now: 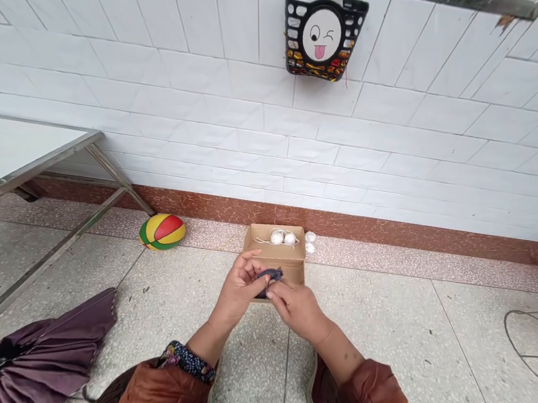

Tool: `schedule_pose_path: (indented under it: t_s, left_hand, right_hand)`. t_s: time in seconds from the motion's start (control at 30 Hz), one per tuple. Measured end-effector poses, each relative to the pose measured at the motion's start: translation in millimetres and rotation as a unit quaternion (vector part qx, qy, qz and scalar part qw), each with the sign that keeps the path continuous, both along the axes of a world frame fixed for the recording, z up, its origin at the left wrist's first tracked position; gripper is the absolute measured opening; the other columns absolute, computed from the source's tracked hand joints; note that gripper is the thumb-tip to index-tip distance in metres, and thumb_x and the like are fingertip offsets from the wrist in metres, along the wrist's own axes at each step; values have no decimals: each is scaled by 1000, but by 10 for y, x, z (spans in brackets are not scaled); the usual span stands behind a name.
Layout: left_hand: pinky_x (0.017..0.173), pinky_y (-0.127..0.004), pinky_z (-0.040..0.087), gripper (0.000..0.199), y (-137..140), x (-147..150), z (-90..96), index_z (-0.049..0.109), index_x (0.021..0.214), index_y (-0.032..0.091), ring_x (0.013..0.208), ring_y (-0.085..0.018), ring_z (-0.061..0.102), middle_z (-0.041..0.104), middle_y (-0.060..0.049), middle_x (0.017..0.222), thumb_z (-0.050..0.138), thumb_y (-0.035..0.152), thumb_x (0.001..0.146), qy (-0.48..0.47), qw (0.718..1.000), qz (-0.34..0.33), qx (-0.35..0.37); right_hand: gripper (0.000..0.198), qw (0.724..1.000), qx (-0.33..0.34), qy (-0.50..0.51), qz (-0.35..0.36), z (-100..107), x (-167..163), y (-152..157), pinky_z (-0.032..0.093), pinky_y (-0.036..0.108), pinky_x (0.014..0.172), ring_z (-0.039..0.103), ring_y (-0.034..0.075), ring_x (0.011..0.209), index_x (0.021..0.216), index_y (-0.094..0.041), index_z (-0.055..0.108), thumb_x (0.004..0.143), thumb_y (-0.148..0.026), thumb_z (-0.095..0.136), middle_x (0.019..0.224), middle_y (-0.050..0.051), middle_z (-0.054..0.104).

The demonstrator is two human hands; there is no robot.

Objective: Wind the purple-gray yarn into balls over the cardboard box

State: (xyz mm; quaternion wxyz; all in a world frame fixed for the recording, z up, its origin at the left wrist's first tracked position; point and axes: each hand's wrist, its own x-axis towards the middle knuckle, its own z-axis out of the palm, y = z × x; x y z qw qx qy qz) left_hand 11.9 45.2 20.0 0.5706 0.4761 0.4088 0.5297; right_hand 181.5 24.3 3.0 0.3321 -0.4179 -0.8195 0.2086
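Note:
A small dark blue piece that looks knitted or crocheted [274, 274] is pinched between my two hands. My left hand [242, 284] grips it from the left, with some fingers raised behind it. From the right, my right hand [301, 309] closes finger and thumb on its lower edge; any small tool there is hidden. Just beyond and below my hands, an open cardboard box [255, 228] stands on the floor. White balls that look like yarn [290, 238] lie in its far part with loose strands.
More small white balls [310, 247] sit against the box's right side. A colourful ball [162, 231] rests near a metal-framed table [70, 143] at left. A purple umbrella [60, 345] lies at lower left. A black basket [317, 67] hangs on the tiled wall.

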Motion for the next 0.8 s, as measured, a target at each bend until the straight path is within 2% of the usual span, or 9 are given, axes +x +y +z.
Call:
schedule_pose_path:
  t_s: [0.07,0.17,0.3,0.37,0.43,0.57,0.67,0.73,0.8]
  left_hand:
    - [78,-28,46,52,21,-6,-14,52,122,23,77,-13,59,61,4,82,76,23,75,52,998,17,12]
    - [79,-29,46,53,-17,9,-4,54,122,23,77,-13,59,62,4,82,74,19,74,124,991,-20,41]
    - [77,-28,47,57,-80,38,25,50,129,23,79,-14,60,61,3,82,72,18,77,55,990,-123,31]
    - [78,-27,47,57,-64,38,18,49,129,24,80,-13,60,61,3,84,73,20,78,0,994,-105,14]
    - [79,-26,46,55,-21,28,-5,48,128,24,80,-12,60,62,3,86,73,22,79,-18,999,-45,5]
    - [80,-28,46,54,26,15,-39,50,124,23,78,-13,60,61,4,82,73,19,76,66,997,12,23]
    - [79,-29,46,57,-35,37,-15,52,126,23,78,-14,59,61,4,81,73,16,74,106,992,-54,41]
    - [79,-29,47,59,-83,56,18,50,129,24,80,-14,60,61,3,83,73,17,75,68,991,-114,31]
    - [79,-29,47,60,-99,66,44,47,131,24,81,-14,60,62,3,85,73,20,77,19,992,-123,14]
  right_hand:
    - [18,999,22,-3,25,58,-6,-36,50,29,72,66,19,80,98,-21,65,103,-24,48,88,6,70]
    - [19,998,35,52,-25,104,76,21,51,29,74,65,19,81,98,-22,66,103,-25,48,86,5,69]
    - [19,990,16,78,-113,25,160,129,50,28,72,64,18,78,91,-22,64,102,-23,48,82,4,67]
    - [19,993,-1,52,-106,-13,129,111,49,28,68,63,18,75,90,-21,63,102,-21,48,81,4,66]
    - [19,998,-4,22,-60,-6,70,49,48,28,67,62,18,74,90,-20,63,101,-22,48,81,4,66]
    - [17,999,4,46,-3,105,31,-21,50,29,73,64,18,79,96,-21,66,102,-25,50,86,4,68]
    - [15,993,1,106,-56,125,113,59,51,29,74,64,18,80,95,-22,67,101,-25,53,85,4,68]
    - [16,989,-13,122,-80,76,161,120,51,29,73,63,19,79,91,-22,67,100,-23,54,82,4,67]
    - [17,991,-30,111,-74,12,165,133,50,29,71,63,18,77,89,-22,66,99,-20,52,80,3,66]
